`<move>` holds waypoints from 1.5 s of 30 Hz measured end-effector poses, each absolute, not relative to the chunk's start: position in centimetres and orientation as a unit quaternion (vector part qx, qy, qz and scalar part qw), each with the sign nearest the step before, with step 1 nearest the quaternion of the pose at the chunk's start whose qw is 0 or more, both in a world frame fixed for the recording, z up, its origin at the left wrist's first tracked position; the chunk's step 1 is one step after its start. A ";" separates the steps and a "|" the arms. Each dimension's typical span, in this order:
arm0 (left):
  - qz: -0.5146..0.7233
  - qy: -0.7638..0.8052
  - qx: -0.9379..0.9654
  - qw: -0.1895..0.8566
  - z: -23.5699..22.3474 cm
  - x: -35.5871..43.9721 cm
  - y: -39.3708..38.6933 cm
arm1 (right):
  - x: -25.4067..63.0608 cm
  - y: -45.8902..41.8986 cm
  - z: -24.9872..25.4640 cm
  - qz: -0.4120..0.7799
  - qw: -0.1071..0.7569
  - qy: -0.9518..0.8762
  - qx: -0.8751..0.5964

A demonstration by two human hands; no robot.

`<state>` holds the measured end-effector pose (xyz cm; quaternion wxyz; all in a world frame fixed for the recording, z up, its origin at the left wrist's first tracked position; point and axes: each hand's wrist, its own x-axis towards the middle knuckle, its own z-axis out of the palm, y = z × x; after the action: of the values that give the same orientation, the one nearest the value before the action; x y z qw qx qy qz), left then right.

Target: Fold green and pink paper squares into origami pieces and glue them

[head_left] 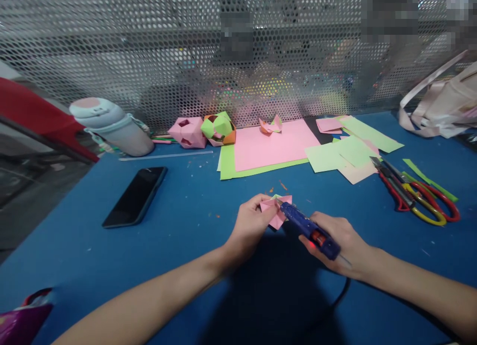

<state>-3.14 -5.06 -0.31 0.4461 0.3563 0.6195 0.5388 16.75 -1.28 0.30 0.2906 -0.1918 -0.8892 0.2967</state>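
Observation:
Between the fingers of my left hand (248,223) is a small folded pink paper piece (278,219), with a bit of green at its top edge. My right hand (339,240) is wrapped round a blue hot glue gun (303,223). The gun's nozzle points up and left, at the folded paper; whether it touches the paper I cannot tell. A clear glue stick sticks out of the gun's back end, and a red light glows near my fingers. A black cord (341,293) runs down from below my right hand.
Behind my hands lie pink sheets (274,148), pale green sheets (326,156) and folded paper shapes (188,132). Scissors (428,201) and a cutter (395,183) are at right. A phone (136,196) and tumbler (115,129) stand left. A perforated metal panel (167,51) borders the blue table (179,270).

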 end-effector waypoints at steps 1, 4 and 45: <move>0.540 0.620 0.354 0.445 -0.4 -3.1 -5.0 | 16.7 -1.3 0.3 0.296 0.289 -0.890 -0.194; 0.545 0.614 0.355 0.447 -0.8 -3.2 -4.9 | 16.7 -1.2 0.2 0.287 0.286 -0.892 -0.202; 0.539 0.614 0.361 0.449 -0.6 -3.2 -5.0 | 16.9 -1.2 0.0 0.251 0.265 -0.894 -0.259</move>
<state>-3.16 -5.03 -0.56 0.4491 0.3610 0.6144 0.5390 16.85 -1.16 -0.01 0.2647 -0.2588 -0.8944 0.2510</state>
